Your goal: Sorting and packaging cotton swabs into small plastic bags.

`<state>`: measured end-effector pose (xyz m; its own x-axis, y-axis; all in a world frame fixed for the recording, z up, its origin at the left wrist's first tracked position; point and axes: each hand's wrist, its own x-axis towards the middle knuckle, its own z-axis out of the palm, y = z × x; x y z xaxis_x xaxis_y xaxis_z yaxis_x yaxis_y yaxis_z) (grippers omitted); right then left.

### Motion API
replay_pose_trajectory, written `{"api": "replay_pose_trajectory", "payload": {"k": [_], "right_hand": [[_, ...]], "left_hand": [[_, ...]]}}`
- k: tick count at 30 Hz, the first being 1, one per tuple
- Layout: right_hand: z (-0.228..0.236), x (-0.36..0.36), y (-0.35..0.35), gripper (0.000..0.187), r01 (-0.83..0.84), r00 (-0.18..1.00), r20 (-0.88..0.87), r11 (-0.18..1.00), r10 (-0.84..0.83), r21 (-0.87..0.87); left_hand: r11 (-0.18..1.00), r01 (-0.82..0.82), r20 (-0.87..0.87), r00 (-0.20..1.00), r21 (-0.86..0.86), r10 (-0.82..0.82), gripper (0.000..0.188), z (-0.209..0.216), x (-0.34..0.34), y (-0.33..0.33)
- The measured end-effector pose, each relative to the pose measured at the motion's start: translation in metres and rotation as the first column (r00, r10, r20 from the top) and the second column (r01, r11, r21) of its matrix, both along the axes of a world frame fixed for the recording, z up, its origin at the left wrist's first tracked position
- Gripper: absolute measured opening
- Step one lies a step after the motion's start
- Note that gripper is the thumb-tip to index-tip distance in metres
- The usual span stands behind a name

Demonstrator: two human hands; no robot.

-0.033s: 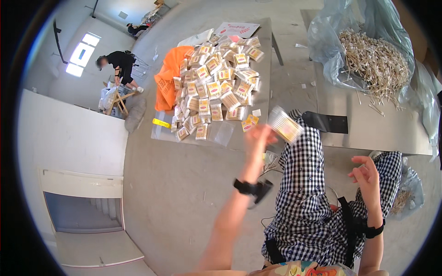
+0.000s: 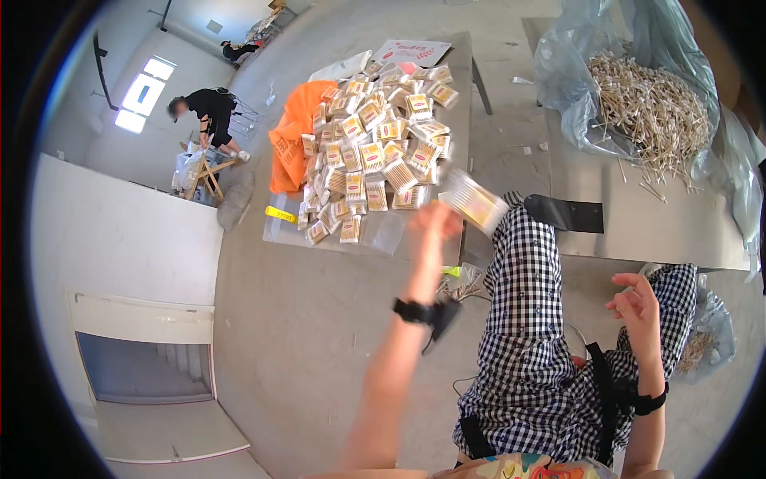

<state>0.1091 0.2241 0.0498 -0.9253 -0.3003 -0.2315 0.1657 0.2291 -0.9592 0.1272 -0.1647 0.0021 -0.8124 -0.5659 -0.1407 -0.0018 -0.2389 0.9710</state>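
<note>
My left hand (image 2: 435, 226), smeared by motion, is at the near right edge of the heap of packets. Its fingers pinch the end of a clear packet of cotton swabs (image 2: 476, 204) with a yellow label, which sticks out to the right above the gap between the tables. Left of it lies a heap of similar swab packets (image 2: 371, 156) on the left table. My right hand (image 2: 636, 306) is raised over my right thigh, fingers loosely bent and apart, holding nothing.
An orange bag (image 2: 292, 144) lies beside the heap. On the right table (image 2: 662, 227), a plastic bag (image 2: 576, 120) spills loose cotton swabs (image 2: 650, 108), and a dark flat strip (image 2: 566, 214) overhangs the edge. Another bag (image 2: 710, 339) sits low by my right leg. Far off, a person (image 2: 209, 112) bends over.
My left hand has moved a little left toward the heap, carrying the packet of cotton swabs. My right hand has hardly moved.
</note>
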Motion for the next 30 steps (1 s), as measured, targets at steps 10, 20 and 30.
{"api": "replay_pose_trajectory", "payload": {"k": [10, 20, 30], "right_hand": [[-0.006, -0.002, 0.015, 0.024, 0.047, 0.999, 0.017, 0.998, -0.046, -0.044], [-0.005, -0.003, 0.014, 0.022, -0.020, 1.000, 0.019, 0.999, 0.020, 0.027], [-0.002, 0.002, 0.009, 0.022, -0.063, 0.997, 0.044, 0.997, 0.061, 0.053]], "left_hand": [[0.650, -0.139, 0.187, 0.894, -0.747, 0.407, 0.051, -0.025, 0.019, -0.150], [0.498, -0.026, 0.368, 0.641, -0.867, 0.674, 0.059, -0.096, 0.074, -0.133], [0.597, -0.021, 0.413, 0.703, -0.802, 0.579, 0.040, -0.089, 0.072, -0.149]]}}
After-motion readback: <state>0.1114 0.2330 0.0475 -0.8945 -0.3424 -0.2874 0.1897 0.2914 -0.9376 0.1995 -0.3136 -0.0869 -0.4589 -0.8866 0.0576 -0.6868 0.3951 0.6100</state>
